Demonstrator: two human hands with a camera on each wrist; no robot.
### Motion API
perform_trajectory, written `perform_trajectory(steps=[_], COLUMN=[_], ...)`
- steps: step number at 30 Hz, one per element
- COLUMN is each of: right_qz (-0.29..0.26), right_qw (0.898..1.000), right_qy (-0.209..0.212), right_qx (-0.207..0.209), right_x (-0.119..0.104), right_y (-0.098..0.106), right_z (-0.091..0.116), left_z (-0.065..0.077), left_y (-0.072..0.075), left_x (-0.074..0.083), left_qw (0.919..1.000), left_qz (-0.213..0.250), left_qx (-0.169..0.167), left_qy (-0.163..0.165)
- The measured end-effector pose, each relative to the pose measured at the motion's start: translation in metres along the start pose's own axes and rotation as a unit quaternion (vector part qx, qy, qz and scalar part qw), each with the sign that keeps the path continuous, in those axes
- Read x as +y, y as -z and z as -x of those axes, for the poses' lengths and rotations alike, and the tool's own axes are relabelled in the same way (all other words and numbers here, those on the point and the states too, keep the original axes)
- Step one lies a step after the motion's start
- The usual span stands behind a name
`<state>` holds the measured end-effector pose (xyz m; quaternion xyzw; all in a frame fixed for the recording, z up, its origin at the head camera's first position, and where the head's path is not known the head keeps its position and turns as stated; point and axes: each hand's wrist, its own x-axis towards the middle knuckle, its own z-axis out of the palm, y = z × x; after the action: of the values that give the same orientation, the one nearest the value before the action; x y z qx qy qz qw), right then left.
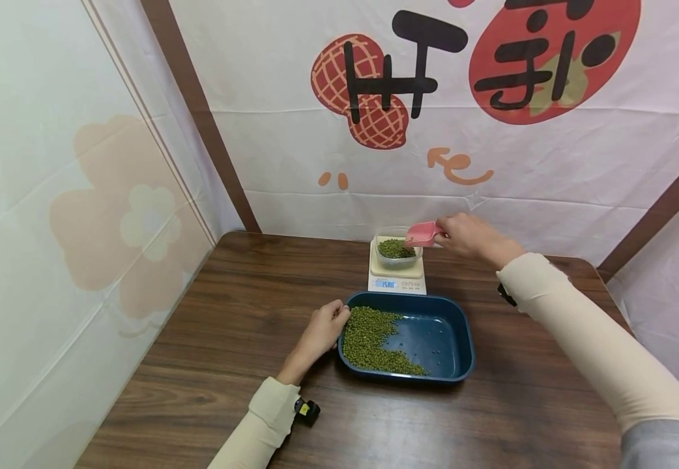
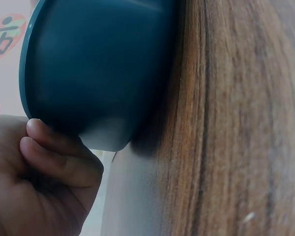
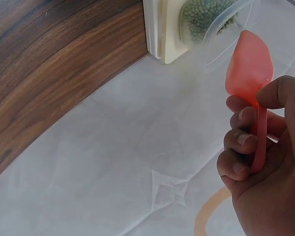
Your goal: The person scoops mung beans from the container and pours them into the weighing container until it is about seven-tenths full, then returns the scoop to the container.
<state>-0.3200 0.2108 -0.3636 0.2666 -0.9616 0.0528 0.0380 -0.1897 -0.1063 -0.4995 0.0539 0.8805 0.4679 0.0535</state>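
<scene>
My right hand point(image 1: 467, 234) grips the handle of a pink scoop point(image 1: 421, 234), its fingers curled round it in the right wrist view. The scoop's mouth tilts over a clear plastic container point(image 1: 399, 262) holding green mung beans point(image 1: 394, 248). That container stands on a kitchen scale point(image 1: 397, 284) whose display seems to read 158.8, perhaps with the decimal point unclear. Nearer, a dark blue tray point(image 1: 465, 339) holds more mung beans point(image 1: 369, 342), heaped to its left and front. My left hand point(image 1: 323, 329) pinches the tray's left rim with curled fingers.
The brown wooden table point(image 1: 228, 339) carries tray and scale, which stand close together. A white printed cloth point(image 1: 304, 215) hangs right behind the scale, and another cloth point(image 1: 111, 195) bounds the left side.
</scene>
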Motion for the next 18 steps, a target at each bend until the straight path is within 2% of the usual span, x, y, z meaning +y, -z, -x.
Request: perform_trajectory(steps=[10,18], right_qz=[0.009,0.014], right_qw=[1.000,1.000], right_qy=[-0.004,0.007], right_qx=[-0.012,-0.006], right_x=[-0.0015,-0.0018], right_y=[0.0012,0.0005], right_z=[0.0009,0.0026], left_z=[0.0008,0.0008], left_y=[0.0001,0.0009], left_x=[-0.0008,0.0002], left_qw=[1.0000,1.0000], left_qz=[0.006,0.008], left_qx=[-0.004,-0.004], left_qy=[0.002,-0.002])
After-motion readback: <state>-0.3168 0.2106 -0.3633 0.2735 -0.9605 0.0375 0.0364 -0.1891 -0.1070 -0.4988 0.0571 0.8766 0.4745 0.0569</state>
